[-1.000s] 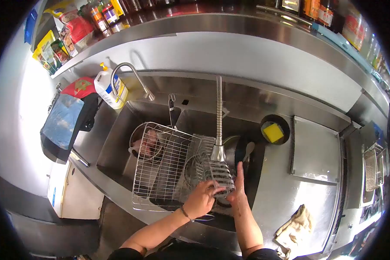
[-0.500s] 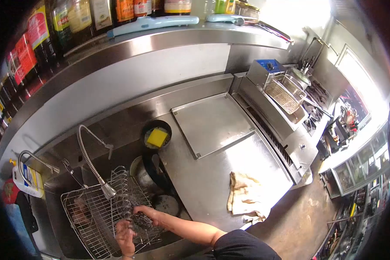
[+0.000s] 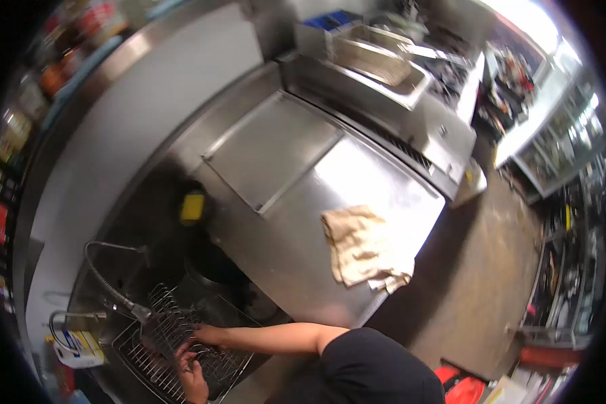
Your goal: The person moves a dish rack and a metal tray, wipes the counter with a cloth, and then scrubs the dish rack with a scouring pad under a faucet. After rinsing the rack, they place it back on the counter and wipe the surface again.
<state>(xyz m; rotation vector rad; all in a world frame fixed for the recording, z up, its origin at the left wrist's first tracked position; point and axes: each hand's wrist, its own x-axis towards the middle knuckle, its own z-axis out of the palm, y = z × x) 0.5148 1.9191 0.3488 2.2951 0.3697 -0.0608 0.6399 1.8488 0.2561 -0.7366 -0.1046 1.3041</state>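
Observation:
A wire rack (image 3: 172, 313) with curved wires stands tilted in the sink, over a flatter wire grid (image 3: 138, 357). My left hand (image 3: 192, 377) is at the rack's near end, its fingers bent around the wires. Just to the right, my right hand (image 3: 211, 335) is closed against the rack's side. A dark, wiry mass lies under its fingers, too blurred to make out. The spray tap's head (image 3: 141, 312) hangs just left of the rack.
A dark pan with a yellow sponge (image 3: 192, 207) sits at the sink's far end, near a dark pot (image 3: 215, 262). To the right, a beige cloth (image 3: 367, 246) lies on the steel counter (image 3: 276, 269). Fryer baskets (image 3: 374, 60) stand beyond. A white jug (image 3: 81, 350) is at left.
My view has swung right, so the counter and sink appear farther left and the floor shows more. Both hands stay at the rack; my left hand's fingers have shifted slightly.

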